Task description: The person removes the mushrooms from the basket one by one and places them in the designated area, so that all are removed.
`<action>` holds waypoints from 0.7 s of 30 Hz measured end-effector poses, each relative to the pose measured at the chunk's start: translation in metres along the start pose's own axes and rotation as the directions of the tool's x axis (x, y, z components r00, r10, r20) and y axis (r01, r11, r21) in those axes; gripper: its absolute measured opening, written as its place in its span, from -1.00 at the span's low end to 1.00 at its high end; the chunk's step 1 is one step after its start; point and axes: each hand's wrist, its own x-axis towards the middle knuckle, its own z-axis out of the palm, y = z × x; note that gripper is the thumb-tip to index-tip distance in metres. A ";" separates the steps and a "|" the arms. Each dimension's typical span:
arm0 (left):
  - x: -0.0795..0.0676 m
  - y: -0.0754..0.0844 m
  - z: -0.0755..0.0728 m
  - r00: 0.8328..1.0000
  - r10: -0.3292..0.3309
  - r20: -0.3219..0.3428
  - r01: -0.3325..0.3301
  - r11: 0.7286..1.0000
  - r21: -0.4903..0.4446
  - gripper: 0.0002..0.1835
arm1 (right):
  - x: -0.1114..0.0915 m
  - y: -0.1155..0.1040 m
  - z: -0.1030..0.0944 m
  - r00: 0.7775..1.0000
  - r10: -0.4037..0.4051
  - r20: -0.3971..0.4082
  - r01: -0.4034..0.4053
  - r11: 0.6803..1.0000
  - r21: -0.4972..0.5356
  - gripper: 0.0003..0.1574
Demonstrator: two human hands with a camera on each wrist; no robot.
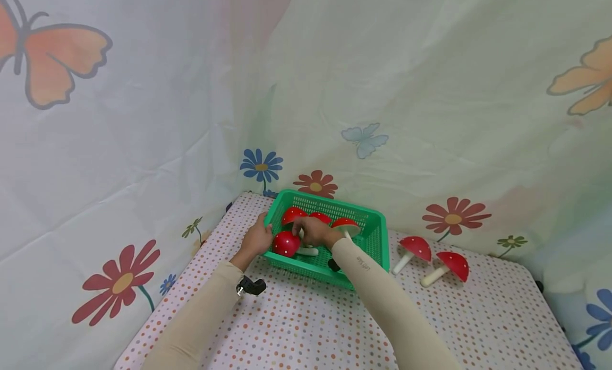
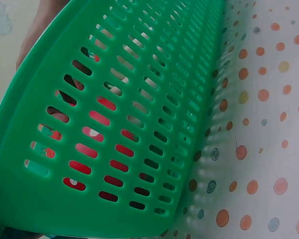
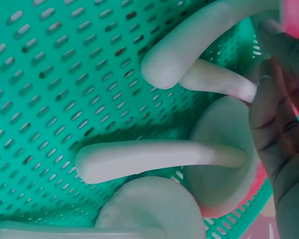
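Note:
At the left end of the green basket [image 1: 327, 277], my left hand [image 1: 258, 237] grips the rim, its thumb toward the inside. The left wrist view shows mostly the basket's slotted side wall [image 2: 114, 124], with red caps behind it. My right hand [image 1: 311, 231] reaches into the basket, fingers bent down beside a red toy mushroom with white dots [image 1: 286, 244]. In the right wrist view its fingertips are right at that mushroom's pale stem [image 3: 189, 47], close to the cap; I cannot tell whether they pinch it. Several more mushrooms, such as one lying stem outward [image 3: 159, 158], are inside.
Two red mushrooms lie on the table right of the basket, one nearer [image 1: 416, 249] and one farther right [image 1: 451, 266]. A dotted cloth [image 1: 311, 327] covers the table. Printed fabric walls [image 1: 406, 94] stand close behind and at the left.

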 end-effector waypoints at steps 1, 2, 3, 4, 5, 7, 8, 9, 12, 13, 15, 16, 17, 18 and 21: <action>0.000 0.000 0.000 1.000 0.002 0.001 -0.002 1.000 0.000 -0.44 | -0.001 0.001 0.000 1.000 -0.007 -0.004 0.007 1.000 -0.004 -0.69; 0.000 0.000 0.000 1.000 0.004 0.000 -0.004 1.000 0.004 -0.44 | -0.001 0.001 0.000 1.000 -0.016 -0.011 0.016 1.000 -0.012 -0.71; 0.000 0.000 0.000 1.000 0.006 0.000 -0.006 1.000 0.003 -0.44 | -0.002 0.002 0.000 0.999 -0.028 -0.021 0.027 0.999 -0.017 -0.73; 0.000 0.000 0.000 1.000 0.007 0.000 -0.007 1.000 0.002 -0.44 | -0.003 0.003 0.000 0.999 -0.039 -0.031 0.038 0.999 -0.024 -0.75; 0.000 -0.001 0.000 1.000 0.008 -0.001 -0.008 1.000 0.000 -0.44 | -0.003 0.003 0.000 0.998 -0.048 -0.043 0.046 0.998 -0.031 -0.77; 0.001 -0.001 0.000 1.000 0.013 0.000 -0.013 1.000 -0.005 -0.43 | -0.004 0.004 0.000 0.996 -0.063 -0.061 0.061 0.997 -0.043 -0.80; 0.001 -0.001 0.000 1.000 0.015 -0.001 -0.015 1.000 -0.007 -0.43 | -0.004 0.005 -0.001 0.995 -0.069 -0.068 0.065 0.997 -0.051 -0.80; 0.001 -0.002 -0.001 1.000 0.017 0.000 -0.017 1.000 -0.011 -0.43 | -0.005 0.005 -0.001 0.995 -0.070 -0.073 0.066 0.996 -0.056 -0.81; 0.001 -0.002 0.000 1.000 0.020 0.000 -0.020 1.000 -0.012 -0.43 | -0.005 0.006 -0.001 0.994 -0.065 -0.083 0.060 0.996 -0.066 -0.83; 0.001 -0.002 0.000 1.000 0.019 0.000 -0.019 1.000 -0.010 -0.43 | -0.005 0.007 -0.001 0.994 -0.066 -0.086 0.060 0.996 -0.067 -0.84; 0.002 -0.003 0.000 1.000 0.016 -0.001 -0.016 1.000 -0.011 -0.43 | -0.006 0.008 -0.001 0.992 -0.075 -0.097 0.069 0.995 -0.066 -0.86; 0.002 -0.003 0.000 1.000 0.014 -0.001 -0.014 1.000 -0.009 -0.43 | -0.006 0.008 -0.001 0.991 -0.083 -0.102 0.076 0.995 -0.071 -0.87; 0.002 -0.003 0.001 1.000 0.011 0.001 -0.011 1.000 -0.010 -0.43 | -0.006 0.008 -0.001 0.990 -0.092 -0.108 0.084 0.994 -0.070 -0.87; 0.002 -0.003 0.001 1.000 0.008 0.004 -0.008 1.000 -0.010 -0.43 | -0.006 0.008 -0.001 0.988 -0.101 -0.113 0.093 0.993 -0.073 -0.88; 0.002 -0.002 0.002 1.000 0.004 0.009 -0.004 1.000 -0.010 -0.43 | -0.007 0.008 -0.001 0.983 -0.124 -0.137 0.115 0.991 -0.074 -0.89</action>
